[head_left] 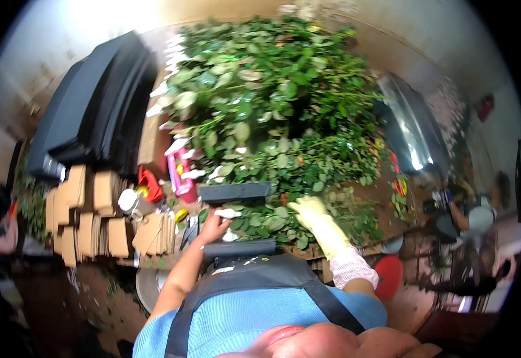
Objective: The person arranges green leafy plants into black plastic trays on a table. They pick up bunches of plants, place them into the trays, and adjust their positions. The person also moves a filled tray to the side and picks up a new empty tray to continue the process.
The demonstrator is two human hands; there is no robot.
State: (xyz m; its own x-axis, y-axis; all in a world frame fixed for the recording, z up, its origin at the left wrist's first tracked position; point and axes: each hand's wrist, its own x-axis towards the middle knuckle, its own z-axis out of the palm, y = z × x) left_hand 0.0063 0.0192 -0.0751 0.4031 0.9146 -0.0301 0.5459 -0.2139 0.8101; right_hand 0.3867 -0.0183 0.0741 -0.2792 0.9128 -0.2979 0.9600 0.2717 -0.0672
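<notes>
Leafy green stems with white-covered heads lie in front of me between two dark upright walls, the far wall and the near wall. At their left end my left hand is bare, its fingers and thumb closed about a white-covered flower head. Another white-covered head lies just below that hand. My right hand, in a pale yellow glove, rests over the leaves on the right, fingers stretched out and nothing visible in its grip.
A large heap of leafy stems fills the table's far side. Black boxes stack at the left, above folded brown cardboard pieces. A white cup and red object stand nearby. Shiny wrapping lies right; scissors sit nearer.
</notes>
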